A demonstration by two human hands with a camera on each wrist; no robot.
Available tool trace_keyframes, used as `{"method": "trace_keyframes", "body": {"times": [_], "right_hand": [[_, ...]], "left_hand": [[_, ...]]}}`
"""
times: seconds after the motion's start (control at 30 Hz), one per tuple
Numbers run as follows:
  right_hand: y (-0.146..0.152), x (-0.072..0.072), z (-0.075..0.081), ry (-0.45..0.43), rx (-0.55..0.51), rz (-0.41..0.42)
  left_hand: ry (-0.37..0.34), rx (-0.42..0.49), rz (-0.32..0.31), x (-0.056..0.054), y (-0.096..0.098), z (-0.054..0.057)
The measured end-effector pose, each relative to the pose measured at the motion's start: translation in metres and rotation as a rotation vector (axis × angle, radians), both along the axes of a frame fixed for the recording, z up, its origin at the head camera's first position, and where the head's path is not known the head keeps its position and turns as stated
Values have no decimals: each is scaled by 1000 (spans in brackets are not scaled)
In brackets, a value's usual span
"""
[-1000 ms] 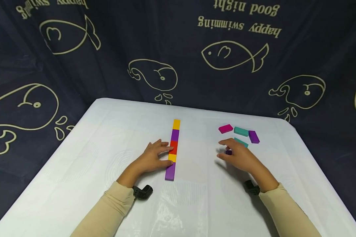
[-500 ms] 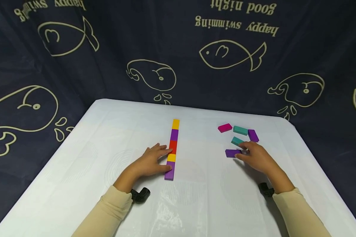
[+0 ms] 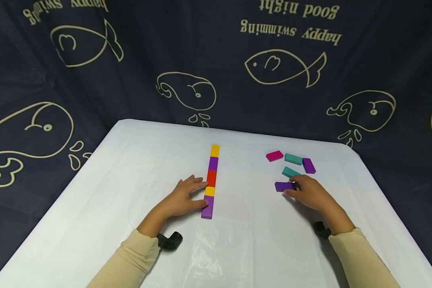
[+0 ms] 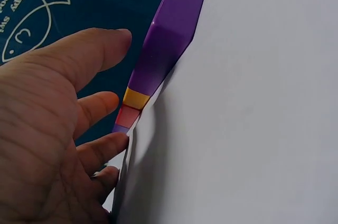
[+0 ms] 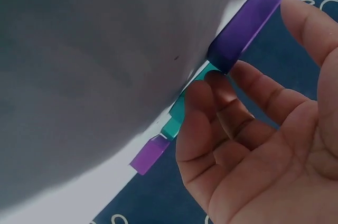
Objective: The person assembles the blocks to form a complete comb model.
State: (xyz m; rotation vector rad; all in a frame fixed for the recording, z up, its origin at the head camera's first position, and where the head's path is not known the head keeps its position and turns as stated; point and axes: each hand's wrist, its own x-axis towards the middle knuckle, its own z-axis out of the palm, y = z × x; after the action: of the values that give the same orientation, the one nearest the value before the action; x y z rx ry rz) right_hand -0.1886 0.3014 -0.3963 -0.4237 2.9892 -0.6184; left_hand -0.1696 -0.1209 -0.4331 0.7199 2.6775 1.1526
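Note:
A straight row of flat blocks runs away from me in the head view: a yellow block (image 3: pixel 215 151), a purple block (image 3: pixel 213 163), a red block (image 3: pixel 211 178), a second yellow block (image 3: pixel 209 191) and a near purple block (image 3: pixel 207 207). My left hand (image 3: pixel 183 197) lies along the row's left side with fingers spread, fingertips by the red block and thumb at the near purple one. On the right, my right hand (image 3: pixel 311 193) has thumb and curled fingers around the right part of a loose purple block (image 3: pixel 283 187), which lies on the table.
Beyond the right hand lie a teal block (image 3: pixel 291 172), another teal block (image 3: pixel 293 159), a magenta block (image 3: pixel 275 156) and a tilted purple block (image 3: pixel 309 165). The white table (image 3: pixel 129 152) ends at a dark printed cloth (image 3: pixel 216 52).
My right hand has moved right and slightly nearer to me, from the loose purple block's left side to its right part. My left hand has slid slightly nearer along the row.

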Motion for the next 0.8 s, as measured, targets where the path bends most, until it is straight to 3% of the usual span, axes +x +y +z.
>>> {"method": "trace_keyframes", "body": {"times": [0.33, 0.8], "right_hand": [[-1, 0, 0, -9, -7, -18], [-24, -5, 1, -6, -6, 37]], "left_hand": [[27, -5, 38, 4, 4, -1], [57, -4, 51, 5, 4, -2]]}}
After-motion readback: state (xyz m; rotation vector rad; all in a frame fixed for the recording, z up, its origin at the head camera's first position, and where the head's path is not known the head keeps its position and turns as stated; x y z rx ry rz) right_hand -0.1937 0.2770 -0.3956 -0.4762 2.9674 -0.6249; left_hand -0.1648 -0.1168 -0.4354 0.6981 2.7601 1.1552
